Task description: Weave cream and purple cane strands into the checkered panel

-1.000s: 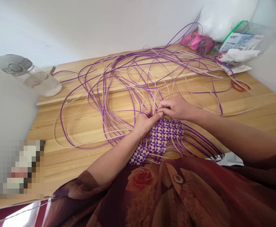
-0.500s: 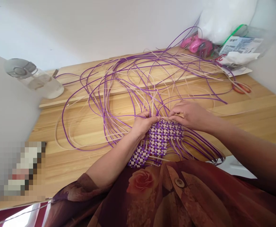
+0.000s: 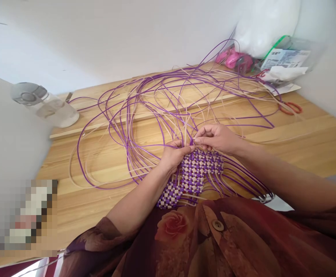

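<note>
Shifted toward the left hand (image 3: 173, 156), the right hand (image 3: 220, 138) pinches a strand (image 3: 191, 142). White walls (image 3: 127, 34) border a wooden table (image 3: 62, 165); the purple-and-beige woven piece (image 3: 192, 173) lies just below both hands, its upper edge pinched by the left.

Light-wood table (image 3: 93, 207) in a pale-walled nook
The white back wall (image 3: 122, 34) has a small dark mark at upper left; a left wall (image 3: 0, 127) and a right wall (image 3: 329, 84) flank it. A raised wooden ledge (image 3: 84, 92) runs along the table's rear. Soft light falls on everything, with a bright patch at lower left.
</note>
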Demonstrator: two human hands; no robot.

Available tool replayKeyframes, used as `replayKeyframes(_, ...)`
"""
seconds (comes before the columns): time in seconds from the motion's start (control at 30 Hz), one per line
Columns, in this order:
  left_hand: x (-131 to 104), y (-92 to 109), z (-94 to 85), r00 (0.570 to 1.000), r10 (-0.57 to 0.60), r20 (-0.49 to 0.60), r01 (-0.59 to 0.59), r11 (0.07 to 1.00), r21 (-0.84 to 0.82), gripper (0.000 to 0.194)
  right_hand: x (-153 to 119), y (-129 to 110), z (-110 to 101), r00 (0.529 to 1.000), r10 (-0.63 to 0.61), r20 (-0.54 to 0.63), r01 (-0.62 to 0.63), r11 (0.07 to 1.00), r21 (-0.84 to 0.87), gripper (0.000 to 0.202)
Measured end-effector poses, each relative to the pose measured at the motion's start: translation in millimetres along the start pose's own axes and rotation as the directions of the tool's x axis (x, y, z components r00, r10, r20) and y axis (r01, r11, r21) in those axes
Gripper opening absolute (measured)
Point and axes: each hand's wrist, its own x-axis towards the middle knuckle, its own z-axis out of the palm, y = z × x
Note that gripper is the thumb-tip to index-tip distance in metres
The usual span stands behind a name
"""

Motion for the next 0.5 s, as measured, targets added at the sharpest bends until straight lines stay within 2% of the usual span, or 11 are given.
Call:
replayKeyframes(0.13,0.0,0.6,0.4,0.999,0.034,0.011,-0.034,0.999,0.006,0.029,1.2,-2.8,2.3,0.999,-0.035,0.015,0.037,0.994,-0.099,0.027)
replayKeyframes(0.23,0.4,0.2,0.7,0.998,0.066,0.011,-0.066,0.998,0.005,0.028,2.1,-13.4,4.1,0.992,-0.116,0.043,0.124,0.945,-0.304,0.026)
replayKeyframes(0.3,0.7,-0.2,0.8,0.997,0.078,0.017,-0.078,0.997,0.011,0.028,0.4,-21.9,6.8,0.981,-0.177,0.075,0.191,0.854,-0.484,0.017)
replayKeyframes(0.4,1.4,-1.0,0.3,0.995,0.092,0.027,-0.093,0.994,0.053,0.026,-6.3,-31.4,17.3,0.954,-0.283,0.095,0.261,0.635,-0.727,0.012)
replayKeyframes(0.47,2.6,-2.1,-0.7,0.991,0.129,0.023,-0.130,0.985,0.111,0.024,-11.5,-37.2,27.4,0.927,-0.364,0.089,0.277,0.507,-0.816,0.013)
replayKeyframes(0.5,3.6,-2.8,-1.4,0.987,0.159,0.018,-0.160,0.976,0.145,0.024,-13.9,-41.9,31.3,0.920,-0.383,0.084,0.279,0.491,-0.825,0.013)
